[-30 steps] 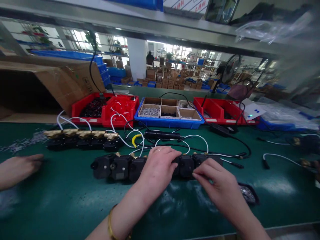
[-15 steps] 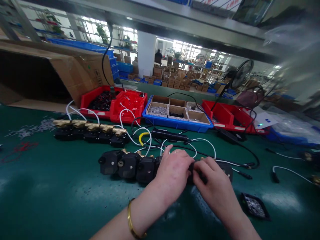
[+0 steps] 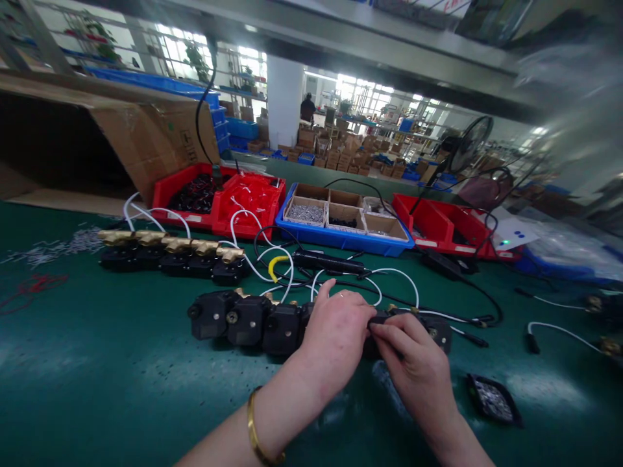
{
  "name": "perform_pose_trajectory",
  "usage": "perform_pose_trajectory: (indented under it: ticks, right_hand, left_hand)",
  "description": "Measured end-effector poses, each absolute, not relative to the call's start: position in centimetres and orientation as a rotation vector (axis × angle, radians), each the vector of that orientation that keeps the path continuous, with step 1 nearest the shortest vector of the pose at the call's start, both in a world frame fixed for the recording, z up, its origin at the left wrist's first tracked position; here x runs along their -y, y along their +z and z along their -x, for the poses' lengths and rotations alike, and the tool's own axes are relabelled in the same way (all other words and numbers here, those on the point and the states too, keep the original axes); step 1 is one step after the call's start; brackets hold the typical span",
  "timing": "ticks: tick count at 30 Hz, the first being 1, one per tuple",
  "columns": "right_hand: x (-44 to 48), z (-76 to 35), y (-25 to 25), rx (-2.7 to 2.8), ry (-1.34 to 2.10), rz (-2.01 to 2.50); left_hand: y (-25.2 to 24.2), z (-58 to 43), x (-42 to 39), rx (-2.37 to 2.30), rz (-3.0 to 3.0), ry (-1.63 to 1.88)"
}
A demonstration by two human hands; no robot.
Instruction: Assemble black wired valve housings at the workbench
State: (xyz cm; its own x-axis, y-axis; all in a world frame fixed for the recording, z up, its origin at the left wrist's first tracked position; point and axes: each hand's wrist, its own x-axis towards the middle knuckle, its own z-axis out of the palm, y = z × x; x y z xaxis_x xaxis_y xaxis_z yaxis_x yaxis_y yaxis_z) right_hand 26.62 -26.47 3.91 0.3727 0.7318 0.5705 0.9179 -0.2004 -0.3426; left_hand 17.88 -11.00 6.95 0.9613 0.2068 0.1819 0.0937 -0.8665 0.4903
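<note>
A front row of black boxy valve actuators [image 3: 249,322] with brass fittings lies on the green bench. My left hand [image 3: 335,331] is closed over one in the right part of the row, its fingers curled down and largely hiding it. Against those fingertips, my right hand [image 3: 413,350] pinches a small dark piece [image 3: 376,320] between thumb and forefinger. That piece is mostly covered, so its kind cannot be made out. Right of my hands, the end actuator [image 3: 440,334] of the row shows. A small black tray [image 3: 495,399] of metal bits lies to the right.
Behind stands a second row of brass-topped valves [image 3: 168,246] with white cables. A black screwdriver-like tool [image 3: 328,262] lies among cords. Red bins [image 3: 195,224], a blue tray [image 3: 341,242] with compartments and a cardboard box [image 3: 156,133] line the back.
My right hand has shifted slightly left, its thumb and forefinger closer together by my left fingertips. My left hand keeps its place. The whole view has moved a little.
</note>
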Motion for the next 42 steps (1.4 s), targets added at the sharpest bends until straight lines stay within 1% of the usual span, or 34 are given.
perform_pose_trajectory:
  ticks: [6, 12, 14, 19, 22, 26, 34, 39, 42]
  right_hand:
    - [26.5, -26.6, 3.7, 1.474, -0.446, 1.93]
    - [26.8, -26.0, 2.0, 1.612, -0.804, 1.918]
    - [26.6, -25.7, 1.9, 1.527, -0.749, 1.933]
    - [25.7, -25.5, 3.4, 1.148, -0.316, 2.067]
    - [25.4, -25.6, 4.2, 1.012, -0.224, 2.135]
    - [25.4, -25.9, 4.3, 0.969, -0.14, 2.167]
    - [25.5, -26.0, 4.5, 0.982, -0.059, 2.182]
    - [25.0, -25.5, 4.3, 1.034, -0.136, 2.155]
    - [26.1, -25.6, 4.4, 1.032, -0.242, 2.104]
  left_hand:
    - [6.8, -18.1, 11.0, -0.23, -2.618, 0.306]
    - [6.5, -18.2, 11.0, -0.207, -2.609, 0.348]
    - [6.6, -18.1, 11.0, -0.212, -2.606, 0.344]
    - [6.9, -18.0, 11.0, -0.227, -2.617, 0.281]
    - [6.9, -18.1, 11.0, -0.231, -2.615, 0.28]
    - [6.9, -18.2, 11.0, -0.24, -2.619, 0.292]
    - [7.1, -18.3, 10.8, -0.231, -2.621, 0.271]
    - [7.1, -18.1, 10.6, -0.169, -2.681, 0.319]
    - [7.4, -18.2, 10.6, -0.185, -2.727, 0.304]
